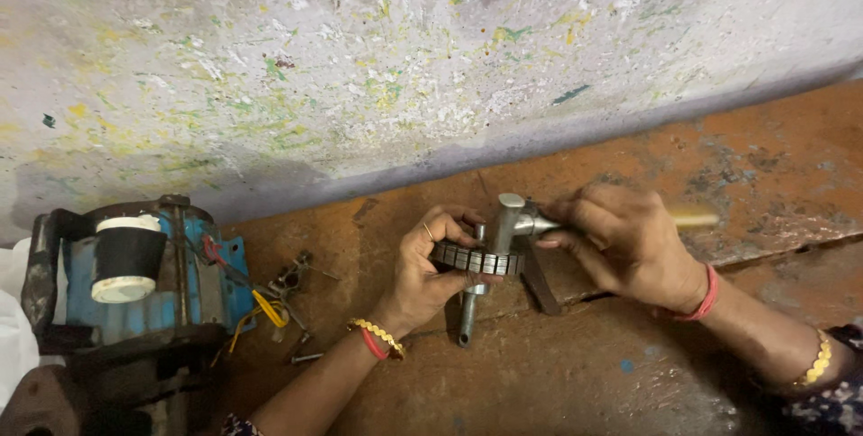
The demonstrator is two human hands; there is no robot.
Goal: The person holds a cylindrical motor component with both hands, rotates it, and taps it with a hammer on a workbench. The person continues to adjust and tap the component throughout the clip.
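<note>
At the centre of the frame, the left hand (427,265) grips a dark, toothed metal ring on a grey steel shaft (474,285), holding it upright on the worn brown surface (629,364). The right hand (629,243) is clenched on a small steel-headed hammer with a pale handle (526,218), its head just above the ring. This looks like tapping the ring along the shaft; a square, light blow seems called for. Both wrists angle inward. At lower left sits a blue electric motor (126,283).
</note>
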